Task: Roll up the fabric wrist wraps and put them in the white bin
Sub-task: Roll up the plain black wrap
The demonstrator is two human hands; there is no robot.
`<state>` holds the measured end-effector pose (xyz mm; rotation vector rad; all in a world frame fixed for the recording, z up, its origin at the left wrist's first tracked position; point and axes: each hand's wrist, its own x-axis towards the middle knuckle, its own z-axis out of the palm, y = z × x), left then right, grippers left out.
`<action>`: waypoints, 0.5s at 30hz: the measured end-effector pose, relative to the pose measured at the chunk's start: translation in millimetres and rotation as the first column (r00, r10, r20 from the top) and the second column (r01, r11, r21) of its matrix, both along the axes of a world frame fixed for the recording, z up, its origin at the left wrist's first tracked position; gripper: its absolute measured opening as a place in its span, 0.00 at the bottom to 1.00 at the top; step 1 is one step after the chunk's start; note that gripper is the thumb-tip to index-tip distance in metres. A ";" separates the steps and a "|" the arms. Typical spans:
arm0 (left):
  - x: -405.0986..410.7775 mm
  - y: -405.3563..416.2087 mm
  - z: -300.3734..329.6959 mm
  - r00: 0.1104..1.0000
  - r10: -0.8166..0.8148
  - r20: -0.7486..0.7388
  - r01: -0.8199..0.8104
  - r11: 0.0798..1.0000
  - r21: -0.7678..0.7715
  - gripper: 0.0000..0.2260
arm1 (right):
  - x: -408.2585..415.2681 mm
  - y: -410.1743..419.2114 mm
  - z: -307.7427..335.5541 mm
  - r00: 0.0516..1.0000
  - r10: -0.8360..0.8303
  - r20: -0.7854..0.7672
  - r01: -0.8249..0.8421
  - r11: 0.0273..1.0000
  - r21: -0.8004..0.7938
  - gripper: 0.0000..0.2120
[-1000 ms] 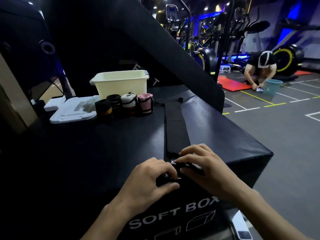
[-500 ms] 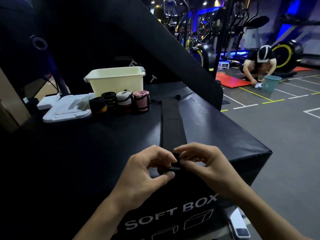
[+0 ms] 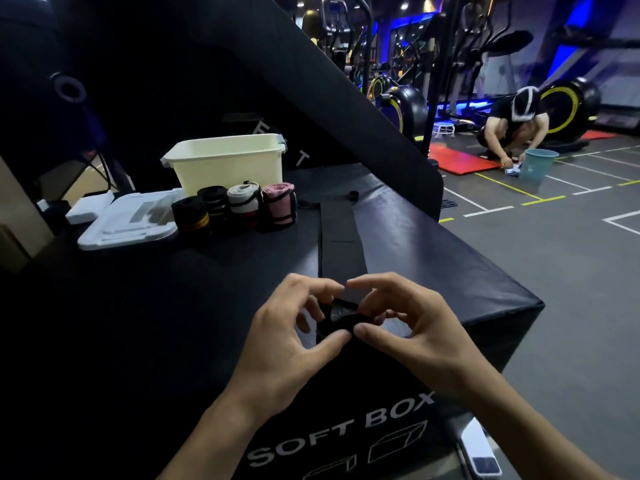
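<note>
Pinching the black wrap (image 3: 341, 251) at the box's (image 3: 433, 258) near edge, both hands, left hand (image 3: 287, 341) and right hand (image 3: 412, 334), should roll tight and straight.

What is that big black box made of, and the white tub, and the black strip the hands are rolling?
The soft box looks like padded vinyl: smooth, faintly shiny, with creases. The white bin looks like hard plastic, glossy with a moulded rim. The black wrist wrap looks like woven fabric, matte and limp, though it is too dark to be sure.

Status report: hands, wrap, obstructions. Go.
Left hand and right hand both pinching the rolled near end of the long black fabric wrist wrap. Rest lies flat, unrolled. Four rolled wraps stand before the white plastic bin.
</note>
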<state>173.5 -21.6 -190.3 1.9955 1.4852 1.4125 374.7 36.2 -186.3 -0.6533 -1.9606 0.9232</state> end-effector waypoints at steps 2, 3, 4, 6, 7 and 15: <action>-5.2 2.7 -2.3 0.999 -0.011 -0.052 0.008 0.999 -0.051 0.17 | 1.3 -0.7 0.9 1.000 -0.003 0.000 0.003 1.000 0.013 0.22; -7.3 4.1 -3.6 0.997 -0.031 -0.070 0.026 0.997 -0.068 0.14 | 1.9 -0.7 0.9 1.000 -0.006 0.005 0.006 1.000 0.022 0.22; -8.4 5.2 -5.0 0.996 -0.052 -0.077 0.046 0.996 -0.077 0.11 | 2.7 -0.8 0.7 1.000 -0.008 0.010 0.007 1.000 0.026 0.22; -8.9 7.5 -8.3 0.994 -0.080 -0.078 0.075 0.995 -0.066 0.06 | 4.3 -1.7 1.0 1.000 -0.011 0.019 0.011 1.000 0.028 0.22; -8.9 8.3 -9.7 0.993 -0.088 -0.079 0.084 0.995 -0.056 0.05 | 4.9 -2.5 1.2 1.000 -0.016 0.025 0.015 0.999 0.030 0.22; -8.9 9.6 -17.2 0.965 -0.136 -0.224 0.134 0.991 -0.024 0.04 | 16.8 -2.5 -0.2 0.993 -0.006 0.120 0.016 0.997 -0.082 0.16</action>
